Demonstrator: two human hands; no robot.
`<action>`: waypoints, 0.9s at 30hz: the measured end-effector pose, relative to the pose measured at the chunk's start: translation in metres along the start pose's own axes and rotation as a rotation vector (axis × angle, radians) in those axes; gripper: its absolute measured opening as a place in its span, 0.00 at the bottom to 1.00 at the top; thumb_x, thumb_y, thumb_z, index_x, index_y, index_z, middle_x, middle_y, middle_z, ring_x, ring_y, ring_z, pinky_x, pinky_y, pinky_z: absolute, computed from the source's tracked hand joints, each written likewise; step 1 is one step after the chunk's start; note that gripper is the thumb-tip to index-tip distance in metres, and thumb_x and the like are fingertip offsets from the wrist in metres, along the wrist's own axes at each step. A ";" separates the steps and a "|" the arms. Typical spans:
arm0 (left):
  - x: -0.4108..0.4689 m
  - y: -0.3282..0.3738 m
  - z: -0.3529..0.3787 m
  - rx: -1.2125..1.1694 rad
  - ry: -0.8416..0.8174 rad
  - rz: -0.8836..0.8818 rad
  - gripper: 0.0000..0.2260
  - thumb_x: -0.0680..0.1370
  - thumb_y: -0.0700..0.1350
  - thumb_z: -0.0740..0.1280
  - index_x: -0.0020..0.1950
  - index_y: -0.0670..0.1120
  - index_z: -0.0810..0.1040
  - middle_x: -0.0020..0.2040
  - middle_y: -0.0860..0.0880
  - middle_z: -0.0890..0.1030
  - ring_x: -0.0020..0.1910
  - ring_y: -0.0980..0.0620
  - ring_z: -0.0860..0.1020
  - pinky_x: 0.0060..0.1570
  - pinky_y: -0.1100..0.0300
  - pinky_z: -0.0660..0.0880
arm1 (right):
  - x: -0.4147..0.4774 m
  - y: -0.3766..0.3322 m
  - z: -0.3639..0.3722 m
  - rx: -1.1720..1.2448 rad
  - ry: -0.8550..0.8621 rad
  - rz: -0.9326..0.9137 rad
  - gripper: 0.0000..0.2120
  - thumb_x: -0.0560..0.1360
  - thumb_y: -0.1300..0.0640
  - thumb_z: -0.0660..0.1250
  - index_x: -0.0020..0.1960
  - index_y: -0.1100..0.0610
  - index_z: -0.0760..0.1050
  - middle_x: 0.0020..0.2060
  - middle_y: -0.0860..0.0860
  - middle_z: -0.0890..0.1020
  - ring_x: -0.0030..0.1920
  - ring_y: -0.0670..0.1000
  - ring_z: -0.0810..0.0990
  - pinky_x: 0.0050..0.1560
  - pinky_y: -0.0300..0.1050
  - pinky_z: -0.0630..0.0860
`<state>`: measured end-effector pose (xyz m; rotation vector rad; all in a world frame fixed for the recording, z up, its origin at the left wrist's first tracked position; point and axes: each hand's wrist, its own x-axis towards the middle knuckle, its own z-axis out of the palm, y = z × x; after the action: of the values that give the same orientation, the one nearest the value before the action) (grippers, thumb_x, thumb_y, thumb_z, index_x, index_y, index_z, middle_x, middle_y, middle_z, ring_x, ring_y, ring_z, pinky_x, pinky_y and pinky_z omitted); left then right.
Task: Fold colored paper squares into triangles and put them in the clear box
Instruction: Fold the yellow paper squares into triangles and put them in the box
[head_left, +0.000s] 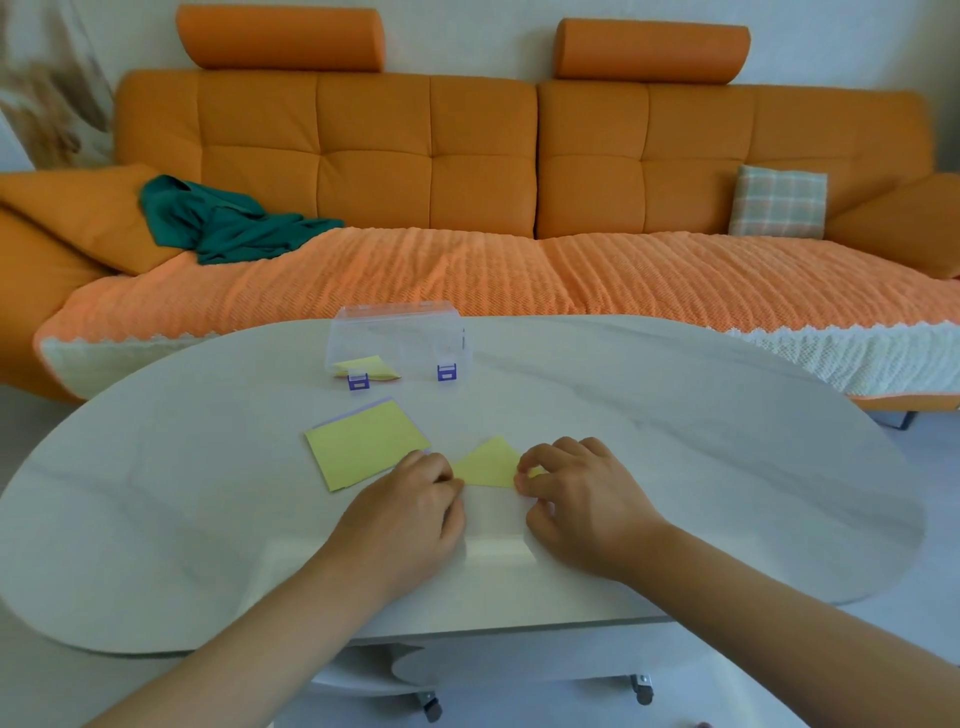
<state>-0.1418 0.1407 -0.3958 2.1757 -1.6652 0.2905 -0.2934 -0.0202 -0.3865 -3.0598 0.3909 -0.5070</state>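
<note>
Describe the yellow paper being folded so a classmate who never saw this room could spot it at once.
Find the white oval table before the orange sofa. Near its middle, the left hand and right hand each hold a corner of a small yellow paper triangle. Unlike the flat stack of yellow paper squares to its left, it is pointed and held.

I record the folded sheet (485, 465) and the stack of squares (363, 447) as matt yellow paper. The clear box (400, 332) is glossy transparent plastic with opaque purple plastic clasps (447, 372). The table top (675, 441) is smooth and pale with a soft sheen. The sofa (374, 156) is orange woven cloth, and its seat cover (467, 275) is ribbed.
</note>
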 end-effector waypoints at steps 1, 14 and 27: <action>-0.002 -0.001 -0.002 0.021 0.011 -0.020 0.15 0.80 0.45 0.60 0.44 0.43 0.85 0.43 0.49 0.80 0.48 0.49 0.78 0.47 0.57 0.78 | 0.000 0.000 0.000 0.003 0.003 0.004 0.13 0.67 0.56 0.62 0.43 0.52 0.85 0.49 0.48 0.84 0.43 0.55 0.81 0.43 0.50 0.76; -0.003 -0.002 -0.008 0.226 0.082 -0.011 0.07 0.66 0.33 0.70 0.30 0.42 0.78 0.31 0.44 0.76 0.33 0.44 0.75 0.31 0.55 0.77 | 0.000 0.000 0.000 0.045 -0.046 0.052 0.15 0.70 0.55 0.60 0.46 0.52 0.85 0.52 0.49 0.84 0.47 0.56 0.80 0.48 0.49 0.74; 0.018 0.011 0.008 -0.046 -0.211 0.028 0.13 0.82 0.53 0.57 0.62 0.50 0.74 0.59 0.54 0.72 0.59 0.53 0.68 0.57 0.52 0.72 | 0.013 -0.005 0.004 0.029 -0.087 -0.001 0.18 0.72 0.57 0.62 0.56 0.53 0.85 0.57 0.50 0.83 0.53 0.57 0.79 0.53 0.52 0.73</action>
<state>-0.1479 0.1195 -0.3941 2.2153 -1.7952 0.0297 -0.2786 -0.0187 -0.3856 -3.0412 0.3753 -0.3744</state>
